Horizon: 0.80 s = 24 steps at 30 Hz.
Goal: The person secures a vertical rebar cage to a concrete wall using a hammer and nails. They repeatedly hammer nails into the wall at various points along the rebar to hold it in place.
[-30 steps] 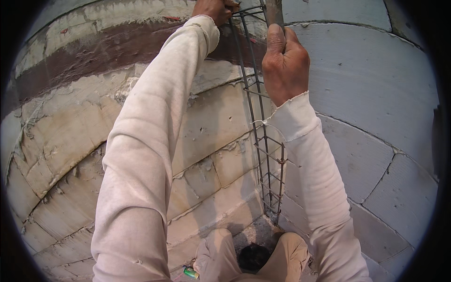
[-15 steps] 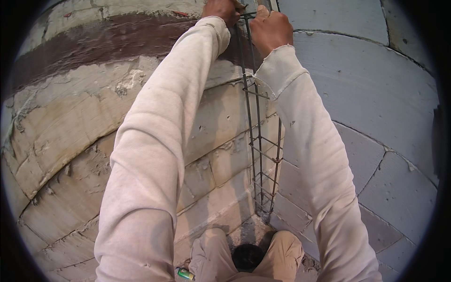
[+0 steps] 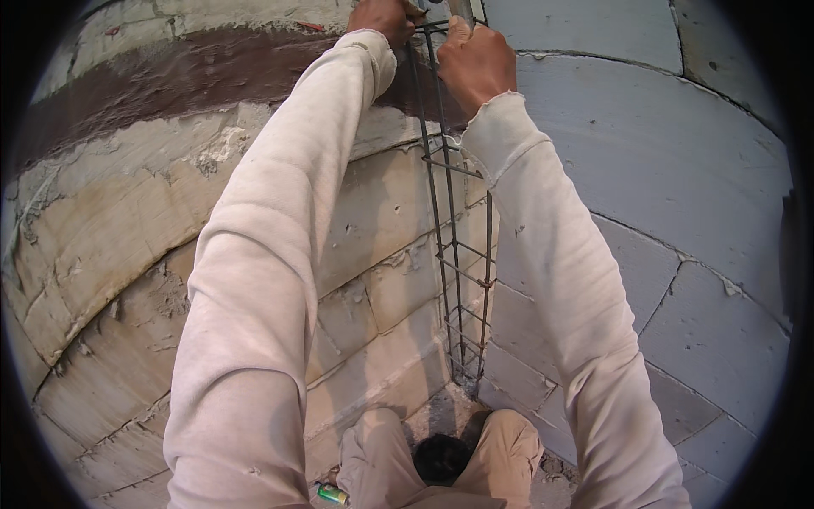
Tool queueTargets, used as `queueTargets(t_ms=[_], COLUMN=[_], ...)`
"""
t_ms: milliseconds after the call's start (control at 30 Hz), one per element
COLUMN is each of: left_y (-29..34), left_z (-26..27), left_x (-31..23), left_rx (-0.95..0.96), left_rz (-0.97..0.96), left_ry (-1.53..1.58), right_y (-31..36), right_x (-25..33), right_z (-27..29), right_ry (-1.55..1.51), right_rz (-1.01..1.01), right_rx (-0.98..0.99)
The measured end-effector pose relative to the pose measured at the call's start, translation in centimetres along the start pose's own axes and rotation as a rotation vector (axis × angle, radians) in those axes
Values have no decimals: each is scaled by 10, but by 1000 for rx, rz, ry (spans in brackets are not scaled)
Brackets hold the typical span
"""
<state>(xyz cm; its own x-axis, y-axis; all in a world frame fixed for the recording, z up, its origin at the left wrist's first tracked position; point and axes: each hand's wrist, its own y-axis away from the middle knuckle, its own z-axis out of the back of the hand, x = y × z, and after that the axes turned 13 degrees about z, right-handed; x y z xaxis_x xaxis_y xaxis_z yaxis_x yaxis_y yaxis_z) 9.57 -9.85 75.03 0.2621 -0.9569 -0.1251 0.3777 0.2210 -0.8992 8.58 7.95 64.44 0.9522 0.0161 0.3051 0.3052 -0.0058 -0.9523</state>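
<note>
The cage (image 3: 455,244), a narrow frame of dark upright bars tied by thin crosswise ties, runs from the top centre of the frame down to the lower centre, standing in the corner where two block walls meet, its foot near the floor (image 3: 421,416). At the top centre, the right hand (image 3: 477,68) is closed in a fist around a greyish shaft (image 3: 460,8), thumb laid along it; the shaft runs out of the top edge, beside the cage. The left hand (image 3: 381,20), just left of the cage's top, has its fingers curled, but the top edge crops the view there and I cannot tell what it grips. Both arms are in pale sleeves (image 3: 254,280), the right cuff frayed and covering part of one cage bar. The left wall (image 3: 381,199) is of cream blocks with rough mortar, crossed at the upper left by a dark reddish-brown band (image 3: 153,93). The right wall (image 3: 644,144) is of smooth blue-grey blocks. At the bottom centre, beige trousers (image 3: 377,450) show bent knees, with a dark round thing (image 3: 442,460) between them, and a green container (image 3: 332,494) lies just to their left.
</note>
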Motion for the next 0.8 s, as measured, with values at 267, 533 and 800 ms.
queueTargets(t_ms=[267, 533, 800], left_y=[6, 31, 35], left_z=[9, 16, 51], left_x=[18, -6, -9], left_rx=[-18, -208, -82], left_rz=[-233, -126, 265], left_ry=[-162, 383, 879], right_y=[61, 99, 66], right_x=[-12, -37, -18], right_z=[48, 38, 44], right_ry=[-62, -251, -352], right_rz=[107, 224, 122], right_rx=[-201, -315, -74])
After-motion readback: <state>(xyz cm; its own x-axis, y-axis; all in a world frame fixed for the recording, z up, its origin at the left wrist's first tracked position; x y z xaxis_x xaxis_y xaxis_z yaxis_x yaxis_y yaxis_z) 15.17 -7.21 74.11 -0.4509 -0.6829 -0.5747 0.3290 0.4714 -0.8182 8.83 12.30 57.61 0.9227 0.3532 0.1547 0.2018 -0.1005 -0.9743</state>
